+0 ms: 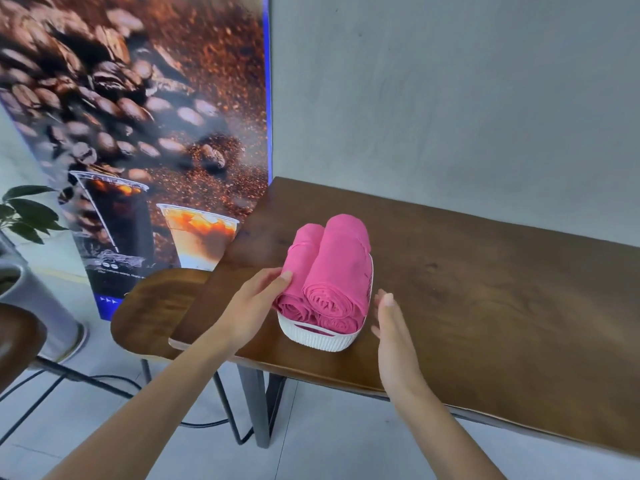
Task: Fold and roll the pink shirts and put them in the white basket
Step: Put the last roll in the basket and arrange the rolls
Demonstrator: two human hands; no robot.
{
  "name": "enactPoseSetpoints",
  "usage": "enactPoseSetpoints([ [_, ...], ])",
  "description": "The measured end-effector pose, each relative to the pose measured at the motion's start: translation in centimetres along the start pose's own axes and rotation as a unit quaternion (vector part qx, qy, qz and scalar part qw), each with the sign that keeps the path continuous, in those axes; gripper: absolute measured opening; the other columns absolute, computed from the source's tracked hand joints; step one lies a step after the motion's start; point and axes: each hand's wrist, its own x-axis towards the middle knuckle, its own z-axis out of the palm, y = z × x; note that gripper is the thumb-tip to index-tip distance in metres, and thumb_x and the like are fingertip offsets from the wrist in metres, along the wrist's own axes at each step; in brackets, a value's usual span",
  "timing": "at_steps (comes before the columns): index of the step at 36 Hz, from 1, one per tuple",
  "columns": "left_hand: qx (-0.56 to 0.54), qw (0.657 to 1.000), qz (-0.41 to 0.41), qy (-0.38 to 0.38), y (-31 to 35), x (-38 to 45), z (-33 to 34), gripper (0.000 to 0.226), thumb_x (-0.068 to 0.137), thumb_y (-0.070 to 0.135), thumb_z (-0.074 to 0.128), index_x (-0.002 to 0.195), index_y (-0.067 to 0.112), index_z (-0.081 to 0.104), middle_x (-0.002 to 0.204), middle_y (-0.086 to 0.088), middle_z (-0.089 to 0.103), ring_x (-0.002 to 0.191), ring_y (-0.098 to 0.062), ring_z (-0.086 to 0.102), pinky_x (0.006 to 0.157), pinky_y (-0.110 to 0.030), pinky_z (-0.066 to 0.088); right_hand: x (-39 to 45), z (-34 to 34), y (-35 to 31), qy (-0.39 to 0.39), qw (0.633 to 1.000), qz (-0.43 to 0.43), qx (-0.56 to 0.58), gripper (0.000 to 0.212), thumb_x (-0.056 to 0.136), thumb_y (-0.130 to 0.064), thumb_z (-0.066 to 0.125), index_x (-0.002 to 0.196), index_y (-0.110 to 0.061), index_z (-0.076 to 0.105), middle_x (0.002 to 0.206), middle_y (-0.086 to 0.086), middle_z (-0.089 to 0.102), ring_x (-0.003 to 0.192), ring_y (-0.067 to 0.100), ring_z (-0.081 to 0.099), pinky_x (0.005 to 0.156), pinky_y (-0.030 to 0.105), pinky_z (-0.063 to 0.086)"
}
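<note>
Both my hands flank the white basket. My left hand has straight fingers, the tips touching the side of the left pink roll; its grip closes on nothing. My right hand hovers open just beside the basket's right rim, apart from it. Three rolled pink shirts fill the basket, two below and one on top. The basket stands on the wooden tabletop near its front-left edge, beside a coffee poster.
</note>
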Motion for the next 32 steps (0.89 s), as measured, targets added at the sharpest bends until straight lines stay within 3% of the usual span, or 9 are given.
enactPoseSetpoints([
  [2,0.026,0.999,0.015,0.011,0.0,0.0,-0.7,0.057,0.091,0.066,0.046,0.136,0.032,0.054,0.122,0.019,0.064,0.108,-0.005,0.065,0.086,-0.012,0.048,0.0,-0.1,-1.8,0.004,0.998,-0.046,-0.043,0.035,0.098,-0.061,0.028,0.131,-0.055,0.035,0.115,-0.054,0.037,0.103,-0.037,0.037,0.078,-0.008,0.033],
  [3,0.040,0.999,0.022,0.017,0.0,-0.1,-1.0,0.056,0.091,0.067,0.045,0.135,0.033,0.053,0.122,0.023,0.061,0.108,-0.002,0.063,0.085,-0.010,0.046,0.1,-0.1,-2.6,0.006,0.994,-0.075,-0.075,0.040,0.097,-0.061,0.030,0.136,-0.054,0.033,0.124,-0.049,0.035,0.109,-0.037,0.033,0.082,-0.009,0.032],
  [7,0.096,0.994,0.047,0.034,0.6,-0.5,-2.2,0.052,0.089,0.066,0.045,0.133,0.039,0.050,0.121,0.029,0.052,0.102,0.010,0.054,0.077,-0.004,0.036,0.5,0.9,-4.6,-0.025,0.953,-0.181,-0.241,0.056,0.097,-0.071,0.031,0.149,-0.051,0.032,0.154,-0.032,0.022,0.145,-0.008,0.014,0.114,0.024,0.027],
  [11,0.124,0.990,0.055,0.036,0.9,-0.4,-3.4,0.051,0.085,0.066,0.045,0.129,0.042,0.050,0.127,0.025,0.050,0.102,0.010,0.051,0.078,-0.003,0.034,0.9,2.7,-6.6,-0.063,0.894,-0.217,-0.387,0.060,0.093,-0.076,0.022,0.149,-0.055,0.029,0.162,-0.027,0.005,0.151,0.003,-0.008,0.122,0.041,0.020],
  [15,0.141,0.988,0.061,0.031,0.7,0.1,-4.4,0.048,0.086,0.065,0.046,0.128,0.043,0.049,0.131,0.025,0.050,0.105,0.005,0.053,0.082,-0.004,0.034,1.2,4.0,-6.8,-0.065,0.851,-0.180,-0.489,0.059,0.095,-0.073,0.023,0.147,-0.050,0.039,0.165,-0.020,0.001,0.151,0.008,-0.013,0.124,0.055,0.018],
  [18,0.148,0.986,0.069,0.021,0.7,0.8,-4.8,0.052,0.085,0.066,0.045,0.130,0.040,0.051,0.135,0.021,0.053,0.111,0.000,0.053,0.088,-0.009,0.036,1.2,4.4,-6.3,-0.026,0.842,-0.189,-0.505,0.060,0.090,-0.079,0.036,0.138,-0.046,0.050,0.164,-0.019,0.006,0.151,0.009,-0.005,0.121,0.050,0.028],
  [23,0.144,0.985,0.091,-0.001,2.1,1.8,-4.4,0.058,0.084,0.068,0.044,0.131,0.035,0.054,0.136,0.018,0.055,0.115,-0.003,0.054,0.090,-0.016,0.040,0.9,4.0,-5.4,0.048,0.874,-0.182,-0.449,0.061,0.075,-0.080,0.061,0.121,-0.043,0.049,0.160,-0.019,0.010,0.149,0.011,0.008,0.108,0.040,0.047],
  [29,0.146,0.981,0.129,-0.021,3.3,3.0,-3.3,0.049,0.095,0.056,0.056,0.137,0.031,0.052,0.136,0.010,0.053,0.111,-0.001,0.054,0.085,-0.011,0.040,1.1,2.7,-4.4,0.136,0.933,-0.158,-0.293,0.047,0.078,-0.047,0.081,0.108,-0.038,0.046,0.154,-0.017,0.024,0.130,0.003,0.033,0.089,0.016,0.046],
  [32,0.191,0.971,0.143,-0.013,3.6,3.7,-2.3,0.058,0.094,0.056,0.060,0.143,0.028,0.048,0.143,0.004,0.047,0.123,-0.011,0.051,0.103,-0.030,0.045,1.3,1.4,-3.6,0.170,0.953,-0.147,-0.202,0.040,0.083,-0.031,0.080,0.107,-0.039,0.049,0.149,-0.018,0.032,0.124,-0.001,0.039,0.079,0.007,0.046],
])
